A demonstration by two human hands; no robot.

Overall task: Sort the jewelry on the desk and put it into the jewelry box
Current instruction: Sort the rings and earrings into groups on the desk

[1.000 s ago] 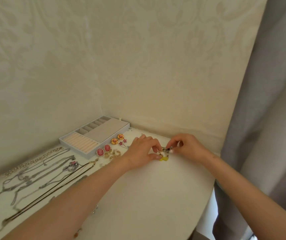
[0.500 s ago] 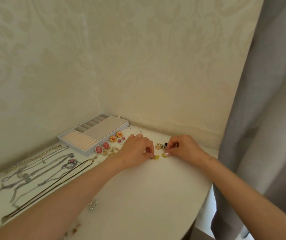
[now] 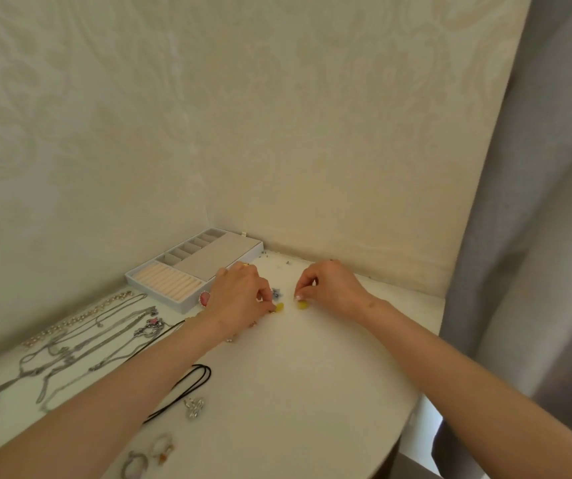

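Cream-white worktop [image 3: 294, 392] lies under both my forearms. Nearest me, at its left edge, sit two rings [image 3: 149, 456], then a small clear-stone piece [image 3: 194, 406] beside the loop of a black cord necklace [image 3: 191, 382]. Silver chains [image 3: 87, 344] are spread out farther left, with a beaded chain [image 3: 77, 319] beyond them.

Past these, my left hand [image 3: 239, 299] has its fingers curled down, thumb and forefinger tips meeting on the left yellow piece [image 3: 279, 307], which lies on the worktop and pokes out at the fingertips. My right hand [image 3: 333, 288] is curled the same way, pinching the right yellow piece [image 3: 301, 304] between thumb and forefinger against the surface. The two pieces lie near each other, not touching. A tiny bluish piece [image 3: 275, 292] sits just behind my left fingertips, and a pink stone earring [image 3: 205, 299] shows at the left side of that hand.

Farther back, the jewelry box [image 3: 160, 276] rests open in the corner against the wall, its ring rolls toward me and small compartments along its left side. A grey curtain [image 3: 536, 202] hangs on the right.
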